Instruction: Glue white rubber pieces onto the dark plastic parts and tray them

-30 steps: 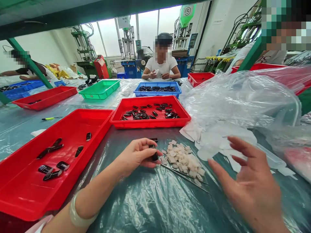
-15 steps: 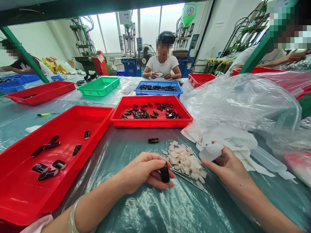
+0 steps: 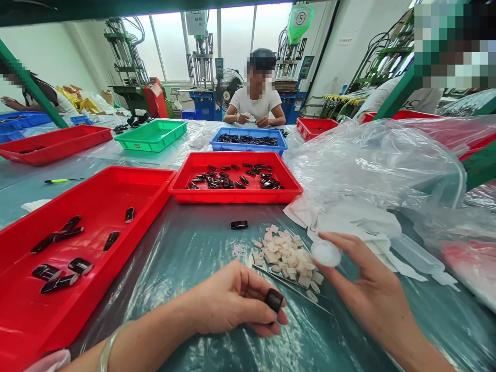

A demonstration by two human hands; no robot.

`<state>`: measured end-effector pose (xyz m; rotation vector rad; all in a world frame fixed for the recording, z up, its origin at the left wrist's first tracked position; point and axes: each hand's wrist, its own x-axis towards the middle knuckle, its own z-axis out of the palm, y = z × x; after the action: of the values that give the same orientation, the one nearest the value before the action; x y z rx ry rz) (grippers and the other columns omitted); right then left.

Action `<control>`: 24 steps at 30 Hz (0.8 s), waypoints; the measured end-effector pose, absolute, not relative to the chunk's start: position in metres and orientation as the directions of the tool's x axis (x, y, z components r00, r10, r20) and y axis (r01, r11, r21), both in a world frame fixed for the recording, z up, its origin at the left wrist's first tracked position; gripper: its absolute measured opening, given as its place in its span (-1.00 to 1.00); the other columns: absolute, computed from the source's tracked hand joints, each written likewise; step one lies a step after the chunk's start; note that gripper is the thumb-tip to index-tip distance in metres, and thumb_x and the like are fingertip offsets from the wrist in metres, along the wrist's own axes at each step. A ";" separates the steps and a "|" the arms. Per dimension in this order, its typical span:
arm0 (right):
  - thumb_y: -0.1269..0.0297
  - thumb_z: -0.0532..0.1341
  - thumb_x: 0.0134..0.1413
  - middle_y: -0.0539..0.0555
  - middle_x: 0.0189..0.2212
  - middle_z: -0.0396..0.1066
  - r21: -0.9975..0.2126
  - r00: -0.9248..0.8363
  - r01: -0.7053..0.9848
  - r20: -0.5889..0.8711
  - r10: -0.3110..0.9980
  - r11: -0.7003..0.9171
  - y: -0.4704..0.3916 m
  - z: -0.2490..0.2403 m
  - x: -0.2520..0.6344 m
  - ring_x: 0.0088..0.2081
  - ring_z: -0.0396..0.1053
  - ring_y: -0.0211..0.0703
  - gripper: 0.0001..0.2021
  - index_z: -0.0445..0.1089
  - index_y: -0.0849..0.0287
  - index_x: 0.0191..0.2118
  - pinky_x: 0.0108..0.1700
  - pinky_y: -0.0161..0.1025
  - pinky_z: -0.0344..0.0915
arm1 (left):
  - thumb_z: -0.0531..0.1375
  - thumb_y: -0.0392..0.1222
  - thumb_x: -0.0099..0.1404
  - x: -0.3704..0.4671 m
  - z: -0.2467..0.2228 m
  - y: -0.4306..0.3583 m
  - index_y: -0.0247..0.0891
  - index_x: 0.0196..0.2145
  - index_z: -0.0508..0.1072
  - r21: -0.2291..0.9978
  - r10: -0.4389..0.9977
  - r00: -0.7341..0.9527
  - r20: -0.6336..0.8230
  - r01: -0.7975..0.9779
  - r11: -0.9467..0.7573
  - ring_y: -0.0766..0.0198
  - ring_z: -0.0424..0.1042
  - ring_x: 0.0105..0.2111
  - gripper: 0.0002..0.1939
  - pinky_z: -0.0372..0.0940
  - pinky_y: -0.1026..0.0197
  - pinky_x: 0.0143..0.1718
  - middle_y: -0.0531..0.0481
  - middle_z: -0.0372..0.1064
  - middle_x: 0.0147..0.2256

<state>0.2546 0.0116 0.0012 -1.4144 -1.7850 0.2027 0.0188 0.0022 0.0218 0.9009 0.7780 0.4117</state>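
Observation:
My left hand is closed on a small glossy black part, held between thumb and fingers low over the table. My right hand grips a whitish translucent round-ended container between thumb and forefinger, its round end facing me. Between the hands lies a heap of small cream-white pieces. Thin metal tweezers or a similar slender tool rest along the near side of that heap. Another black part sits alone on the table beyond my left hand.
A red tray with several black parts stands at left, and another red tray holds many more ahead. Behind it are a blue tray and a seated person. Clear plastic sheeting and white cloths lie at right.
My left hand has come nearer with the black part and tilted it. My right hand has turned the translucent container so its round end faces me. The view has shifted slightly right.

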 end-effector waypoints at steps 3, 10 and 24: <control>0.45 0.09 0.09 0.09 -0.13 0.35 -0.206 -0.304 0.801 0.669 0.679 0.562 0.001 0.007 0.249 -0.10 0.35 -0.10 -0.65 0.29 0.01 0.00 -0.13 -0.14 0.28 | 0.31 -0.30 -0.07 0.020 0.019 0.001 -0.41 -0.39 0.54 0.807 0.603 0.676 -0.424 -0.020 0.590 0.38 0.42 -0.45 -0.79 0.32 0.38 -0.37 -0.09 0.47 -0.38; 0.62 0.03 0.08 0.17 -0.17 0.33 0.017 -0.451 0.785 0.701 0.553 0.619 -0.010 0.015 0.237 -0.09 0.29 -0.02 -0.66 0.32 0.13 -0.09 -0.13 -0.03 0.15 | 0.29 -0.30 -0.01 0.022 0.019 0.002 -0.40 -0.38 0.57 0.815 0.568 0.704 -0.425 0.025 0.578 0.40 0.42 -0.48 -0.82 0.34 0.40 -0.38 -0.04 0.45 -0.47; 0.51 0.06 0.17 0.05 -0.25 0.46 -0.025 -0.373 0.827 0.723 0.581 0.561 -0.018 0.013 0.228 -0.12 0.36 -0.12 -0.71 0.42 -0.04 -0.20 0.04 0.01 0.01 | 0.29 -0.28 -0.01 0.022 0.016 0.001 -0.37 -0.40 0.57 0.795 0.507 0.742 -0.439 0.057 0.604 0.42 0.42 -0.50 -0.84 0.34 0.42 -0.41 0.01 0.44 -0.49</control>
<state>0.2277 -0.0182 0.0133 -1.1244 -2.0948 -0.4504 0.0220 0.0005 0.0164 0.8988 0.7053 0.2865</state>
